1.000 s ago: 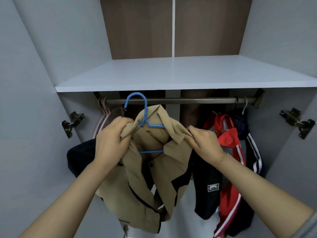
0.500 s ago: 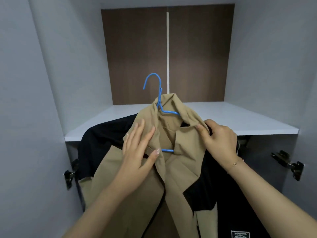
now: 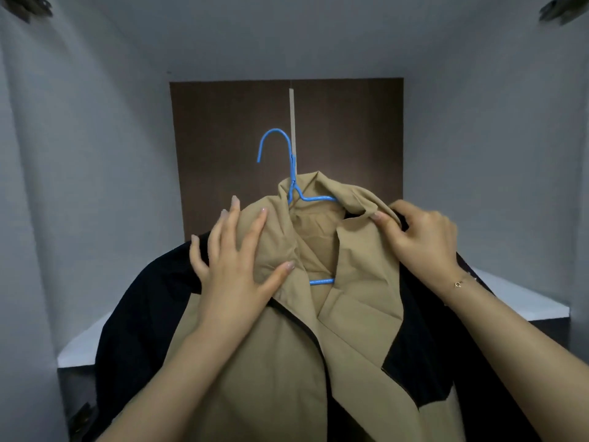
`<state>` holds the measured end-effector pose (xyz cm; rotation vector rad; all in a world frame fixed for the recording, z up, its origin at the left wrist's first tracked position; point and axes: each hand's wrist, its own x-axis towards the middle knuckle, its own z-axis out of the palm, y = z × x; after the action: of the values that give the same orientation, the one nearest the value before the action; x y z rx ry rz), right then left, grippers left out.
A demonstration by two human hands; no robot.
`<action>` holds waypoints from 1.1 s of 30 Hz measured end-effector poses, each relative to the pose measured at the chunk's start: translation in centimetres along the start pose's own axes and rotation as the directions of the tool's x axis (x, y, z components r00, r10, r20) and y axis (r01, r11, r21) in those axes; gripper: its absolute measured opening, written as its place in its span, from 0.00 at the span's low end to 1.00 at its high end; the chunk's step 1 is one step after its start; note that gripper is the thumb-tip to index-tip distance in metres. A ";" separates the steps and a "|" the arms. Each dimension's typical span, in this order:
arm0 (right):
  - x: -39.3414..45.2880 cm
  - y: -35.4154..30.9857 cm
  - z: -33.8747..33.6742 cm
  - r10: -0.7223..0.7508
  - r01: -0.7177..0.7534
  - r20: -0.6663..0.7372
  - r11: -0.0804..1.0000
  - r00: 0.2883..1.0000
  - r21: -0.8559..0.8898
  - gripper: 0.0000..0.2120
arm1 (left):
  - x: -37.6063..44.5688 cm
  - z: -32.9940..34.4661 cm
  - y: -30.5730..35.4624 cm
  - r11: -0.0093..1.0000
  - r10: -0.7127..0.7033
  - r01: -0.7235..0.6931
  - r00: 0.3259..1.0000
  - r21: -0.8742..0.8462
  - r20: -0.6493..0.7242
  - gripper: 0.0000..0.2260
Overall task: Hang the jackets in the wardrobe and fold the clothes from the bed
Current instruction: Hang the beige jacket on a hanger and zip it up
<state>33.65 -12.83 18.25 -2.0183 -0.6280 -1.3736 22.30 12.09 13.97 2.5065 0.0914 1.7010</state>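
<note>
Centrally: one jacket (image 3: 334, 362), tan with black sleeves and black trim along the front opening, mounted on a blue wire hanger (image 3: 291, 173) and held up in front of the open wardrobe (image 3: 105, 186). Hanger hook stands free in the air against the brown back panel (image 3: 229, 154), its opening turned to the left, touching nothing; its shoulder wire and lower bar show through the open collar. Left hand (image 3: 232, 266) — fingers straight and spread, laid flat on the tan left shoulder and lapel, thumb pressing the fabric near the collar, gripping nothing. Right hand (image 3: 420, 237) — fingers curled, pinching the rumpled tan collar edge at the right shoulder; a thin bracelet (image 3: 458, 283) sits on that wrist. Surroundings: white shelf (image 3: 526, 301) runs behind the jacket, visible at both sides; grey inner walls rise left and right; the brown panel has a pale vertical strip down its middle. Metal door hinges (image 3: 564, 9) appear at the top corners, blurred, and another at lower left, dim. Obscured: the jacket's hem is cut off by the lower edge, the middle of the shelf is covered by the garment, and the space beneath the shelf is too dark to make out.
</note>
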 end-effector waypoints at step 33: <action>5.8 13.8 24.8 0.148 0.046 0.777 0.974 0.612 -0.222 0.16 | 9.5 21.5 -1.9 0.964 -0.214 0.205 0.214 0.171 0.953 0.29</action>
<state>61.04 -4.55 13.81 -2.8037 -0.7887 -0.4286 45.79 13.84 14.68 2.8487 0.2977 -0.2218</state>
